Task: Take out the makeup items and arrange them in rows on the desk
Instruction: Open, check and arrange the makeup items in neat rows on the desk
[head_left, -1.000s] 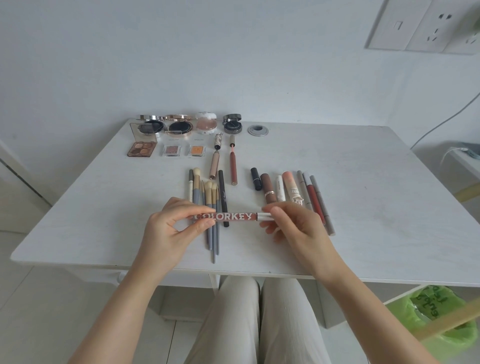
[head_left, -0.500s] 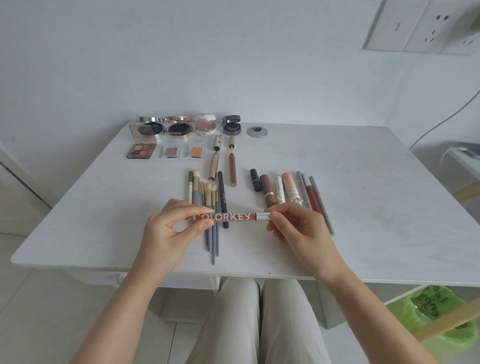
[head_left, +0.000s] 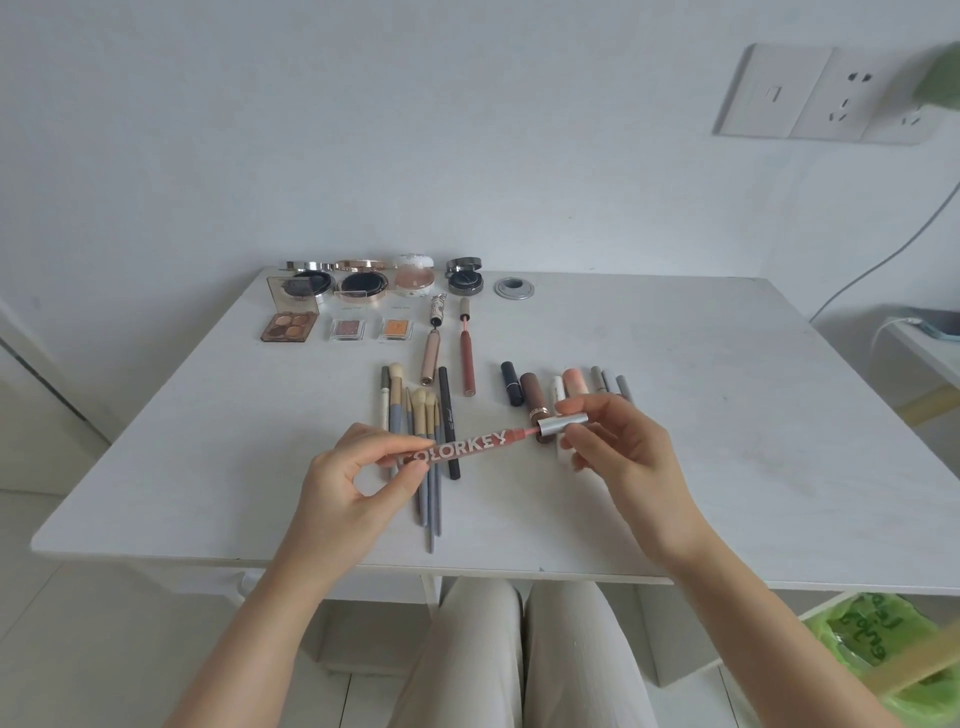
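Left hand (head_left: 353, 480) pinches lip gloss tube (head_left: 457, 451), steadying it above desk (head_left: 727, 415) | Right hand (head_left: 618, 447) pinches silver cap (head_left: 562, 422), drawn slightly off | Brushes (head_left: 423, 415) and lipsticks (head_left: 535, 400) lie in rows beneath.

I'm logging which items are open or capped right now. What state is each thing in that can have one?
COLORKEY lip tube: silver cap pulled partly off, pink stem showing.
Left hand: pinches the tube body.
Right hand: pinches the cap.
Four round compacts: lids open.
Eyeshadow palette: lid open.
Two wand tubes: wands pulled out.
Black lipstick: capped, lying flat.
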